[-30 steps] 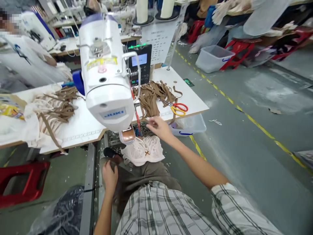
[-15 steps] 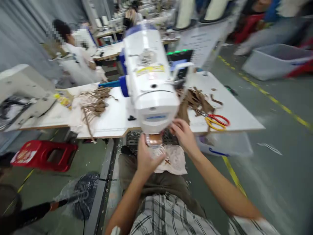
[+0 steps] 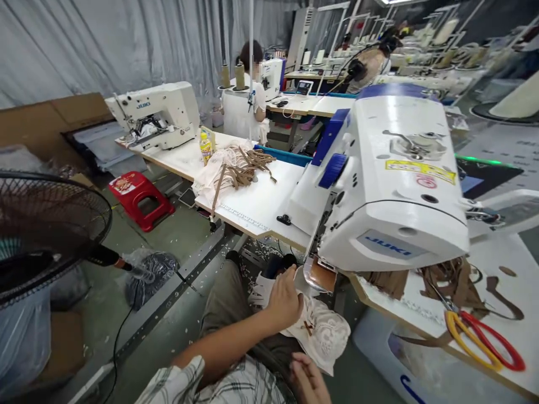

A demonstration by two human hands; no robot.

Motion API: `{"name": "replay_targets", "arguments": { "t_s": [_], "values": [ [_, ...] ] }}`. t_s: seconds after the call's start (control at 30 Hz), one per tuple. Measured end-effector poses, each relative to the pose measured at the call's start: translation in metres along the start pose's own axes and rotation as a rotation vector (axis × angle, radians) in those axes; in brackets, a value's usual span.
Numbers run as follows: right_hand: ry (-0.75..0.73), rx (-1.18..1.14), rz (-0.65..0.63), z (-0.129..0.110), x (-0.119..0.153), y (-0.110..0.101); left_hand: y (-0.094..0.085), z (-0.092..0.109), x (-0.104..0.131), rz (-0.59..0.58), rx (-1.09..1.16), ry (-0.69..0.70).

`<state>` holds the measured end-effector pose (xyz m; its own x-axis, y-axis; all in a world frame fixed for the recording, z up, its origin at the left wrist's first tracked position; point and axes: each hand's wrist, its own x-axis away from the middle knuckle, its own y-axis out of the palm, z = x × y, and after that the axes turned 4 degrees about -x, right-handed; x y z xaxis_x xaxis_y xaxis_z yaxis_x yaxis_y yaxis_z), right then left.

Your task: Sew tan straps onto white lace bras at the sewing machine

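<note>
A pale lace bra [image 3: 330, 331] with a small brown cross of ribbon at its middle lies over my lap, under the sewing head. My left hand [image 3: 285, 300] is closed on its upper part, close beside the needle area of the white JUKI sewing machine [image 3: 396, 219]. Below the bra, at the bottom of the view, is my right hand [image 3: 309, 379], apart from the cloth. Its fingers are loosely bent with nothing visible in them, and the frame edge cuts off part of the hand. A brown plate [image 3: 320, 275] shows under the machine head.
Scissors [image 3: 484, 339] with red and yellow handles lie at right by brown strips [image 3: 452, 286]. More lace pieces with brown straps [image 3: 236, 171] are heaped on the left tabletop. A fan [image 3: 46, 235], a red stool [image 3: 141, 199] and a plastic bin [image 3: 379, 336] stand around. Co-workers sit behind.
My view has swung left, so the machine now appears further right. My right hand has left the machine's side and come down near my lap. My left hand stays at the bra.
</note>
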<state>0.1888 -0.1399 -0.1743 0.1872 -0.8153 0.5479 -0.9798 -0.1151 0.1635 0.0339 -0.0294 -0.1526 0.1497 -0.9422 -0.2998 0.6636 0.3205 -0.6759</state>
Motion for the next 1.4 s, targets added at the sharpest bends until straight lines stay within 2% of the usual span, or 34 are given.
{"name": "replay_targets", "arguments": {
  "t_s": [0.07, 0.17, 0.27, 0.37, 0.43, 0.53, 0.7, 0.83, 0.93, 1.0, 1.1, 1.17, 1.23, 1.3, 1.4],
  "values": [
    [0.048, 0.062, -0.101, -0.007, 0.007, 0.018, -0.009, -0.002, -0.009, 0.003, 0.022, -0.029],
    [0.105, 0.146, -0.164, -0.015, 0.013, 0.027, -0.028, 0.006, -0.014, 0.036, 0.048, -0.081],
    [0.093, 0.16, -0.125, -0.013, 0.013, 0.021, -0.047, 0.027, -0.009, 0.089, 0.084, -0.095],
    [0.108, 0.077, -0.055, -0.006, 0.013, 0.013, -0.056, 0.048, -0.006, 0.114, 0.253, -0.015],
    [0.128, -0.007, -0.026, -0.003, 0.015, 0.01, -0.056, 0.055, -0.009, 0.15, 0.425, 0.004],
    [0.146, -0.068, 0.005, -0.005, 0.019, 0.006, -0.051, 0.058, -0.017, 0.222, 0.556, -0.062],
    [0.112, -0.083, 0.018, -0.009, 0.021, 0.005, -0.042, 0.055, -0.032, 0.264, 0.56, -0.144],
    [0.006, -0.069, -0.05, -0.021, 0.019, 0.012, -0.033, 0.053, -0.043, 0.27, 0.537, -0.172],
    [-0.059, -0.084, -0.092, -0.042, 0.011, 0.015, -0.036, 0.048, -0.037, 0.2, 0.513, -0.147],
    [-0.072, -0.169, -0.1, -0.057, 0.004, 0.016, -0.048, 0.043, -0.022, 0.106, 0.489, -0.098],
    [-0.038, -0.294, -0.155, -0.077, -0.006, 0.017, -0.072, 0.033, 0.011, -0.157, 0.461, 0.046],
    [-0.008, -0.238, -0.217, -0.086, -0.012, 0.02, -0.086, 0.027, 0.03, -0.312, 0.423, 0.132],
    [0.0, -0.133, -0.258, -0.091, -0.016, 0.027, -0.093, 0.021, 0.042, -0.405, 0.34, 0.166],
    [0.003, -0.123, -0.261, -0.091, -0.021, 0.034, -0.094, 0.016, 0.048, -0.419, 0.252, 0.15],
    [0.026, -0.274, -0.21, -0.086, -0.026, 0.048, -0.087, 0.009, 0.05, -0.345, 0.192, 0.09]
  ]
}}
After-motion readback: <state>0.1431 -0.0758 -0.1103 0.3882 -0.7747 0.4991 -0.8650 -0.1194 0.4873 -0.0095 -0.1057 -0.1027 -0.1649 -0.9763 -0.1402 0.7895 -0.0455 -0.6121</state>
